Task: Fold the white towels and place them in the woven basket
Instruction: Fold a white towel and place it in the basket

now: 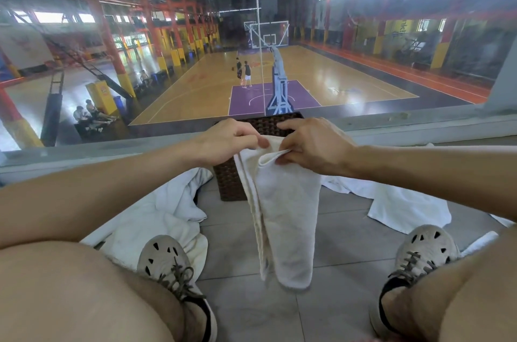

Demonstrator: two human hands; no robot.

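A white towel [282,216] hangs folded lengthwise in front of me, its lower end just above the tiled floor. My left hand [226,140] pinches its top edge on the left. My right hand [310,143] grips the top edge on the right, close beside the left hand. Behind the towel stands the dark brown woven basket [228,182], against the window ledge; both hands are held over its near rim. Its inside is hidden by my hands and the towel.
A crumpled white towel [170,210] lies on the floor at the left by my left shoe [167,263]. More white towels [397,204] lie at the right near my right shoe [419,255]. A glass window [195,48] rises behind the basket.
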